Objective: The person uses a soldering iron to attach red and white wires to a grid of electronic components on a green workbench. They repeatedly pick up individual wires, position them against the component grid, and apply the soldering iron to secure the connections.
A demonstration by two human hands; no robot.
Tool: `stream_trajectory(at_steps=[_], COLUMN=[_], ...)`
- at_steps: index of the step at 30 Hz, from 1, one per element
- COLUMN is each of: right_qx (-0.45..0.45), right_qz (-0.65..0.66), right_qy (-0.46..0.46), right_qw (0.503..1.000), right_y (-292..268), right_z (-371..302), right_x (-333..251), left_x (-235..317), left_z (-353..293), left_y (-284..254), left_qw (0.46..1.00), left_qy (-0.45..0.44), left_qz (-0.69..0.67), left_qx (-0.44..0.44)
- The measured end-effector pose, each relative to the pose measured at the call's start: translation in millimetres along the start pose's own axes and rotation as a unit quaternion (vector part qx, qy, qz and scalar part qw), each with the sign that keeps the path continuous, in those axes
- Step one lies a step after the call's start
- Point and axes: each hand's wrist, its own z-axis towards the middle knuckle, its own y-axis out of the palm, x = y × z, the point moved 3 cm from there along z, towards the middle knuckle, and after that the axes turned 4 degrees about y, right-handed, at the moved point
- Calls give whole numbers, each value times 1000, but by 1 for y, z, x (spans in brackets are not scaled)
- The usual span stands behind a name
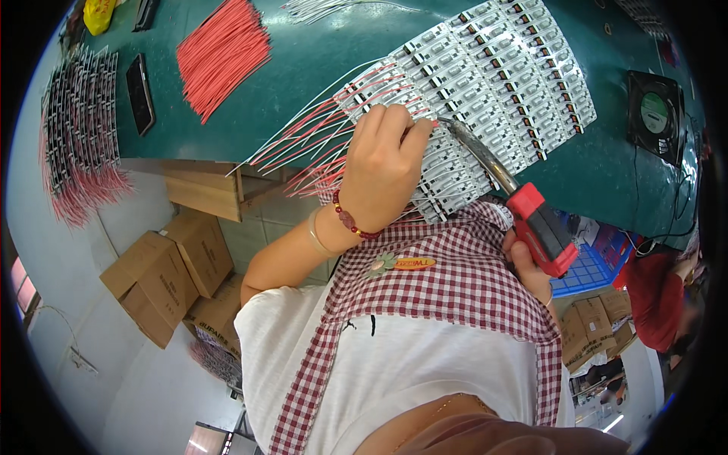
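A large panel of small white circuit boards lies at a slant on the green table, with rows of black and silver parts. Along its left side, red and white wires fan out past the table's near edge. My left hand is over this side, thumb and fingers pinched on what looks like a red wire end at a board. In my right hand, partly hidden under the tool, is a soldering iron with a red and black handle. Its dark tip meets the panel just right of my left fingertips.
A bundle of red wires and some white wires lie at the back. Wired boards hang over the left edge near a phone. A black device sits right. Cartons, a blue crate and a red-clothed person are nearby.
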Motion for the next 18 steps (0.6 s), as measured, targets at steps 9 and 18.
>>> stream_trajectory(at_steps=[9,18], right_qx=[0,1], right_qz=[135,212], right_qy=[53,78], right_qw=[990,974], right_y=[-1,-2], right_z=[-6,-6], right_x=[-9,-22], left_x=[-1,-4], left_z=[3,4], left_y=[1,1], left_qw=[1000,1000], left_qy=[1,10], left_qz=[-3,19], left_qx=[-2,19])
